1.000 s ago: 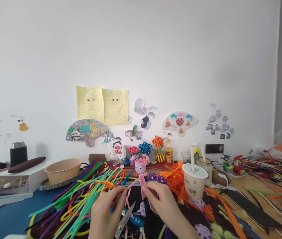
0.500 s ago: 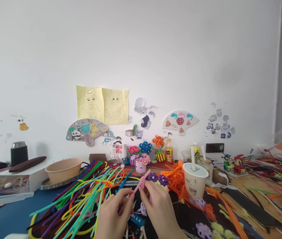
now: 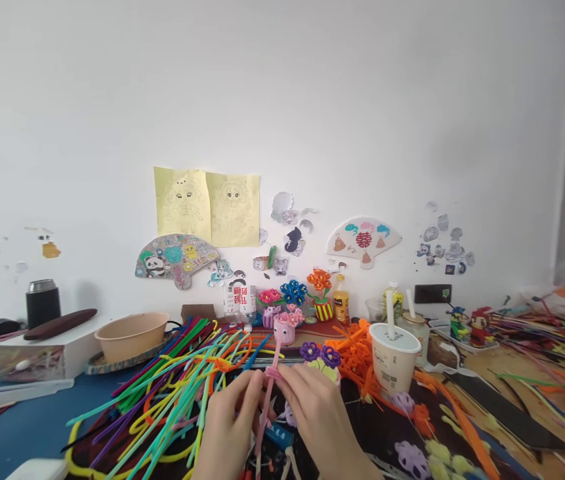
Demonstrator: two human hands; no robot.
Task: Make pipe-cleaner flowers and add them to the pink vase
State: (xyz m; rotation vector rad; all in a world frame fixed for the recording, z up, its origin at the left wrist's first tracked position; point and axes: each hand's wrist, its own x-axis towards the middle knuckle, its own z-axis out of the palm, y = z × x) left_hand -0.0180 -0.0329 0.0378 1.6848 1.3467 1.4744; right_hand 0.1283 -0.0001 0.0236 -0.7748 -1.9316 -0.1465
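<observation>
Head view shows two bare hands close together at the near edge of a crowded table, with a pink fuzzy stem [image 3: 264,410] between them. The right hand [image 3: 315,413] pinches the stem between thumb and fingers, where a short pink loop crosses it. The left hand [image 3: 230,420] has its thumb and forefinger drawn together right beside that crossing; whether they nip the stem too, one cannot tell. The stem runs nearly upright, its upper end rising above the fingertips towards a pink flower pot [image 3: 284,331], its lower part passing down between the hands. Below lies a blue tube [image 3: 279,437], partly covered by the right hand. Many-coloured fuzzy stems [image 3: 177,393] sprawl to the left; purple flowers [image 3: 321,355], an orange heap [image 3: 360,360] and a lidded paper cup [image 3: 395,363] stand to the right.
</observation>
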